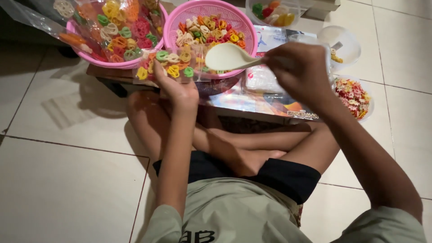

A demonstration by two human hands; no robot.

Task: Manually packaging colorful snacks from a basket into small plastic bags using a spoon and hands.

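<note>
My left hand (177, 87) holds up a small clear plastic bag (168, 66) partly filled with coloured wheel-shaped crackers. My right hand (299, 72) grips the handle of a cream plastic spoon (227, 57), whose empty bowl points left over the bag's mouth. Just behind the spoon stands a pink perforated basket (180, 18) full of the same mixed crackers. I sit cross-legged on the tiled floor, knees under a low board.
A second pink basket (90, 56) at the back left holds filled clear bags. At right are a clear tub of small flower-shaped snacks (355, 96), a clear lid (339, 42) and a clear container of coloured pieces (272, 11). Printed plastic sheets (265, 96) cover the board.
</note>
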